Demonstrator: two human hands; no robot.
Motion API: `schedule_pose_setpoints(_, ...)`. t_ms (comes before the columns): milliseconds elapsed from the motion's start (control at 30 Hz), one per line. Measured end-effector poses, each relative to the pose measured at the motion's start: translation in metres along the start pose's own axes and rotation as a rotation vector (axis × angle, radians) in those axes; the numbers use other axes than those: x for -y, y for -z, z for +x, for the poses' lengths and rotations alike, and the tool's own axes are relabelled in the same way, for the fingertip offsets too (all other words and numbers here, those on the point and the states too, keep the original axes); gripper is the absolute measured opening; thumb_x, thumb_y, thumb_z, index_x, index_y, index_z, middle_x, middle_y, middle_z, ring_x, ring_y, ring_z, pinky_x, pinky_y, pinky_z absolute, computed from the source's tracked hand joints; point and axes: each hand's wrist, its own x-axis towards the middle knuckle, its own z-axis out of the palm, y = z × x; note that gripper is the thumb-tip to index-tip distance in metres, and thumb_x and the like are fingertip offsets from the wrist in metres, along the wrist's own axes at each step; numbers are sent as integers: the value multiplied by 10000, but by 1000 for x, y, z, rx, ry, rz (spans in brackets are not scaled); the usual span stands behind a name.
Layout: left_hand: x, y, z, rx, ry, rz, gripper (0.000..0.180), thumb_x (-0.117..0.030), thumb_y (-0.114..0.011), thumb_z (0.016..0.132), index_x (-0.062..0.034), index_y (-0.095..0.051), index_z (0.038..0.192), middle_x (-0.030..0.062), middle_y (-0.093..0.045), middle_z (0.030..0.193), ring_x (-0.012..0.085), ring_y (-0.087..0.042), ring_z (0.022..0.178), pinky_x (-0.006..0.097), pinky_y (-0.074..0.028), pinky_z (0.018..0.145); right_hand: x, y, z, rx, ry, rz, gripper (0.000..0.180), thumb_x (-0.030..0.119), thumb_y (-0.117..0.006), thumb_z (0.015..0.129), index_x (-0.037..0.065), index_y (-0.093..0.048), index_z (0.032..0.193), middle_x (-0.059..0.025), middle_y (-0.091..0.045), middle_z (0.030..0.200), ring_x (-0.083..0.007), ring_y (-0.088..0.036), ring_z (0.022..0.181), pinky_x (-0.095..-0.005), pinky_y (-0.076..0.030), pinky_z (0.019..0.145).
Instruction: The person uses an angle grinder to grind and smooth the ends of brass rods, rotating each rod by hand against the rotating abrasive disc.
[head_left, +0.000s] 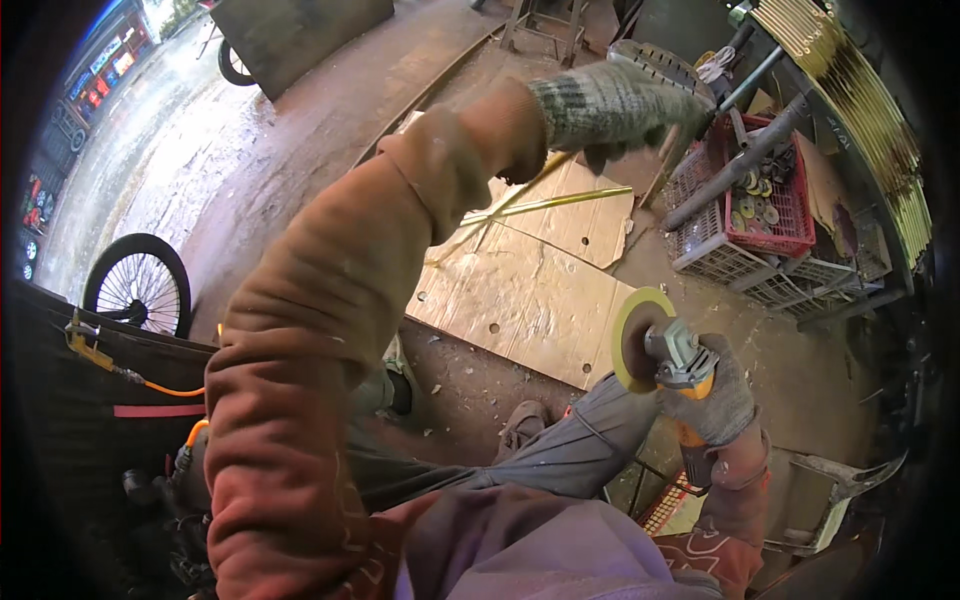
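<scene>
My right hand (pixel 722 402), in a grey glove, is wrapped round an angle grinder (pixel 684 357) with a grey metal head and an orange-yellow body. A large tan disc (pixel 632 345) is fitted on it, held above my right knee. My left arm stretches far forward and to the right. At its end my left hand (pixel 645 105), in a speckled grey knit glove, is beside a dark slotted round seat or plate (pixel 665 62); its fingers are blurred and partly hidden. Below that arm, thin gold-coloured metal strips (pixel 565 203) cross each other on flattened cardboard (pixel 530 295).
A red plastic crate (pixel 770 240) holding several small discs stands at the right, by grey pipes (pixel 735 165). Gold ribbed bars (pixel 850 90) rise behind it. At the left are a spoked wheel (pixel 138 290) and an orange air hose (pixel 172 388). A dark board (pixel 300 35) stands far off.
</scene>
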Motion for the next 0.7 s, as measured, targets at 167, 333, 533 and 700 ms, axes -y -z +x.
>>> schedule_pose_setpoints(167, 30, 18, -14, -538, -299, 117, 478, -497, -544, 1048, -45, -698, 1059, 141, -671, 681, 251, -723, 657, 425, -583, 614, -5, -7, -1, 65, 96, -165, 749, 188, -963, 717, 52, -528, 1311, -113, -717, 1153, -201, -710, 1056, -371, -575, 893)
schedule_pose_setpoints(333, 28, 27, -72, -497, -456, 195, 539, -463, -460, 1092, -29, -739, 939, 172, -693, 711, 291, -715, 657, 421, -564, 645, 37, -24, 10, 187, 115, -463, 779, 225, -970, 693, 64, -526, 1312, -125, -727, 1133, -231, -731, 1035, -386, -582, 886)
schedule_pose_setpoints(533, 36, 45, -106, -198, -435, -93, 570, -590, -590, 1030, -68, -814, 985, 57, -689, 703, 157, -652, 649, 368, -548, 660, 88, -61, 48, 268, 408, -880, 778, 364, -953, 719, 87, -536, 1315, -171, -741, 1020, -377, -755, 954, -447, -601, 791)
schedule_pose_setpoints(700, 33, 48, -111, -286, -435, -16, 559, -575, -616, 1011, -49, -806, 997, 105, -705, 751, 193, -671, 718, 383, -556, 749, 101, -93, 86, 389, 414, -992, 733, 427, -931, 733, 91, -540, 1255, -193, -735, 958, -430, -741, 905, -482, -591, 742)
